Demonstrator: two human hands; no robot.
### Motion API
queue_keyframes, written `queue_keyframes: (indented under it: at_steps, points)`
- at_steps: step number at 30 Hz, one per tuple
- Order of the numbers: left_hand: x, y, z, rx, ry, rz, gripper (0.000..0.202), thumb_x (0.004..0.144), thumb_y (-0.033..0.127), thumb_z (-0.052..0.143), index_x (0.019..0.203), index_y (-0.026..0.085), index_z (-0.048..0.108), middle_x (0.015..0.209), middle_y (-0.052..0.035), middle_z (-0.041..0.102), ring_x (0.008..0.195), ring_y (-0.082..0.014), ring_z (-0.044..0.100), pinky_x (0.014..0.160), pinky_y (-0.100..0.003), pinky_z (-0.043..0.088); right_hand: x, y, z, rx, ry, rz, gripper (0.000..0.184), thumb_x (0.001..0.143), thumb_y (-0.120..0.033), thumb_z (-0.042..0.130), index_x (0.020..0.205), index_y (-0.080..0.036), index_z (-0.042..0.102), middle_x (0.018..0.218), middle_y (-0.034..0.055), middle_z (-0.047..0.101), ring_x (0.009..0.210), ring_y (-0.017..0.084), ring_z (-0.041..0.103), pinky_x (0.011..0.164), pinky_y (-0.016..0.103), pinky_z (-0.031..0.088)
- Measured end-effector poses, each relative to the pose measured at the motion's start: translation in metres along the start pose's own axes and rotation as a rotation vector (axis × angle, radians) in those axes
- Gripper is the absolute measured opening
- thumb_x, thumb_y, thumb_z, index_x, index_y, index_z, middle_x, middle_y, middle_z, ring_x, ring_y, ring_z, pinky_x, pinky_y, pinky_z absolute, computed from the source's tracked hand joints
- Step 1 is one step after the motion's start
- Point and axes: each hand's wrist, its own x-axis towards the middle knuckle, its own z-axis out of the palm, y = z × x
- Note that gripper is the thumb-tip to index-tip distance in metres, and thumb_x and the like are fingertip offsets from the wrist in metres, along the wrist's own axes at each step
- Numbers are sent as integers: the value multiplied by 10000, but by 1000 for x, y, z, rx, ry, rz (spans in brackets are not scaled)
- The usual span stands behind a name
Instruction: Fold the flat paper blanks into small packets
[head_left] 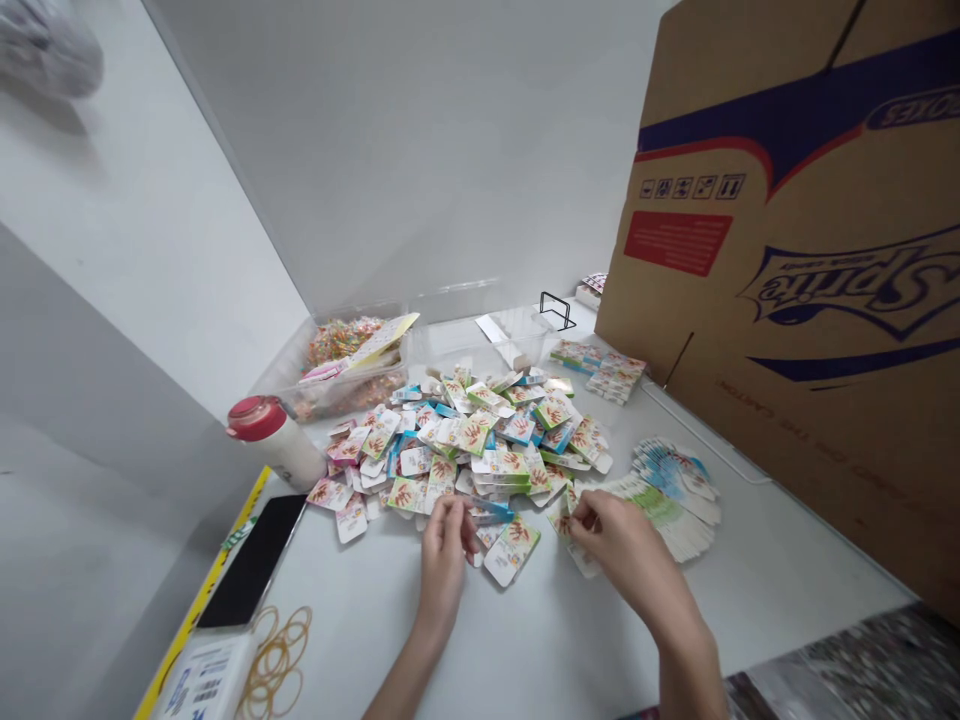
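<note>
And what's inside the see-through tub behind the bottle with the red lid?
The clear tub holds lots of tiny colourful bits. Yellowish paper lies over some of them, so you can't see what's under it or deep inside.

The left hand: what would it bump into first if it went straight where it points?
Probably the heap of small white printed cardboard boxes with green, blue and pink sides, whose near edge lies just beyond the left hand. With one view, the exact depth is unclear.
</note>
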Motion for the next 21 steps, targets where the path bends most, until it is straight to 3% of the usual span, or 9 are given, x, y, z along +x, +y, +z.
queue_keyframes:
  at_steps: [4, 7, 9, 12, 14, 18, 21]
  points:
    - [-6, 6, 3, -15, -110, -22, 577, 802, 687, 513, 676, 125, 552, 509, -2, 487, 460, -84, 448, 459, -193, 364, -9, -10, -12, 155, 270, 17, 160, 810, -230, 542, 670, -177, 485, 678, 10, 547, 629, 140, 477, 580, 258, 310]
    - [-11, 8, 4, -25, -216, -31, 653, 806, 717, 480, 613, 103, 594, 493, -48, 525, 457, -101, 484, 464, -207, 372, -17, -22, -20, 211, 399, -165, 185, 844, -249, 564, 692, -185, 482, 682, 9, 521, 623, 135, 449, 587, 257, 321]
    - [-13, 7, 3, -54, -342, -50, 697, 817, 729, 446, 713, 76, 665, 556, -92, 591, 481, -127, 535, 473, -224, 399, -22, -32, -22, 252, 396, -336, 174, 866, -230, 555, 714, -184, 486, 694, 12, 508, 645, 133, 454, 611, 255, 339]
    - [-15, 1, 2, -163, -561, -61, 773, 813, 747, 423, 1134, 78, 640, 860, -163, 679, 639, -193, 630, 537, -276, 472, -28, -49, -19, 308, 202, -529, 158, 881, -183, 537, 731, -177, 489, 717, 11, 504, 688, 126, 476, 632, 243, 355]
    - [-15, -3, 0, -272, -595, -68, 780, 829, 737, 399, 1297, 129, 537, 1052, -172, 654, 787, -218, 646, 631, -305, 502, -32, -56, -16, 296, 11, -583, 143, 860, -148, 548, 731, -175, 492, 741, 5, 512, 723, 124, 488, 647, 238, 358]
    - [-13, -3, -4, -404, -477, -115, 614, 889, 625, 451, 1286, 166, 541, 1139, -137, 624, 886, -210, 627, 752, -304, 491, -33, -60, -8, 268, -263, -598, 95, 828, -149, 600, 770, -184, 534, 799, -6, 532, 796, 129, 505, 718, 240, 373]
    - [-9, 3, -5, -437, -429, -147, 491, 848, 538, 565, 1148, 154, 625, 1037, -108, 657, 830, -200, 629, 743, -298, 491, -25, -58, -5, 374, -328, -551, 61, 863, -276, 627, 892, -226, 609, 837, -8, 546, 835, 130, 526, 754, 234, 391]
